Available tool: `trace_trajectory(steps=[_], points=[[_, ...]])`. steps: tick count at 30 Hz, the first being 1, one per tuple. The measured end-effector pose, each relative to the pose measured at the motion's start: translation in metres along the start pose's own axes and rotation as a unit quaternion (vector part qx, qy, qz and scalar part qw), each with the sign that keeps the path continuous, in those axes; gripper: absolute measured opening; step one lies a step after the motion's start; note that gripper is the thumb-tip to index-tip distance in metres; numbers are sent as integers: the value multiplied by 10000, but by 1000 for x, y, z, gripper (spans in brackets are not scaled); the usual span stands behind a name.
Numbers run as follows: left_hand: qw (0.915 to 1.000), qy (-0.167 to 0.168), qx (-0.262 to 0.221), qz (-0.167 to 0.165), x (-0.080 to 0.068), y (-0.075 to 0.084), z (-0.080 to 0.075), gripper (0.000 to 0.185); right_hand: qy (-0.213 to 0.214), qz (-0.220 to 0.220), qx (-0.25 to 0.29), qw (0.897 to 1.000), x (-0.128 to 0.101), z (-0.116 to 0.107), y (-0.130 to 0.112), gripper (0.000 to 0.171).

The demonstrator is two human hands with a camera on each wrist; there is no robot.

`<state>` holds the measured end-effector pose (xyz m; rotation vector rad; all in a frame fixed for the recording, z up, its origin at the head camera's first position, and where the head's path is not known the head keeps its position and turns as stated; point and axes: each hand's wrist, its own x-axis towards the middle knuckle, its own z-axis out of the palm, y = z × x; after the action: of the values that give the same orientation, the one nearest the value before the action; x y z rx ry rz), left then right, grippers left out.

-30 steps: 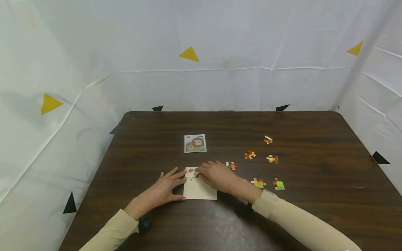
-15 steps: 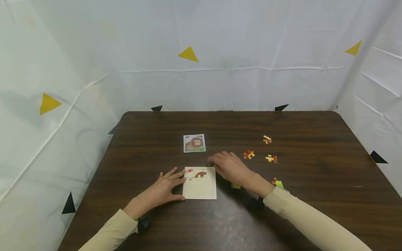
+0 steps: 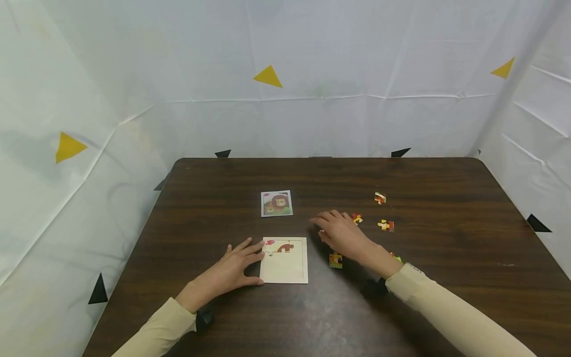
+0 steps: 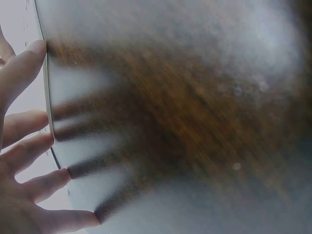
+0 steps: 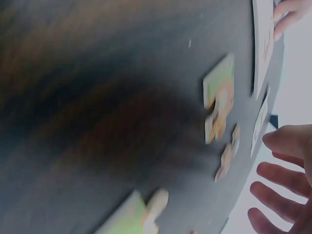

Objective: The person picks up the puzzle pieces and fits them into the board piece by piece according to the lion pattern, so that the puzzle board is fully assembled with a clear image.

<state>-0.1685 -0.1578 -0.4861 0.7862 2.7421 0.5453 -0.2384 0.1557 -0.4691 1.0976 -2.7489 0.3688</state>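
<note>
A square pale puzzle board [image 3: 285,270] lies before me, with pieces set along its upper left: a pink-and-white part [image 3: 270,243] and a brown mane part [image 3: 285,247]. My left hand [image 3: 229,270] rests spread on the table, its fingers and thumb touching the board's left edge; the left wrist view shows the fingertips along that edge. Right of the board, my right hand [image 3: 343,237] is over loose jigsaw pieces with its fingers loosely bent, partly covering them. The right wrist view shows the fingers holding nothing, apart from a green-and-orange piece [image 5: 222,92] on the table.
A lion picture card [image 3: 276,204] lies behind the board. More loose pieces sit to the right, including a red-and-yellow piece [image 3: 386,225] and a brown-and-white piece [image 3: 380,198]. A lion-coloured piece [image 3: 336,261] lies below my right hand. White sheeting surrounds the dark table.
My right hand has left the board and moved right to the loose pieces, uncovering the brown mane part. The left hand has stayed at the board's edge.
</note>
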Motion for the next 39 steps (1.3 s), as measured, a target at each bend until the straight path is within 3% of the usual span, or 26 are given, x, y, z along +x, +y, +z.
trace_trajectory(steps=[11, 27, 39], points=[[10000, 48, -14, 64, -1, 1, -1, 68, 363, 494, -150, 9980, -4, -7, 37, 40], [9999, 97, 44, 111, 1, -1, 2, 69, 367, 1046, -21, 9938, -15, -14, 78, 41], [9994, 204, 80, 252, -1, -1, 1, 68, 467, 1388, 4, 9892, -19, -22, 95, 42]])
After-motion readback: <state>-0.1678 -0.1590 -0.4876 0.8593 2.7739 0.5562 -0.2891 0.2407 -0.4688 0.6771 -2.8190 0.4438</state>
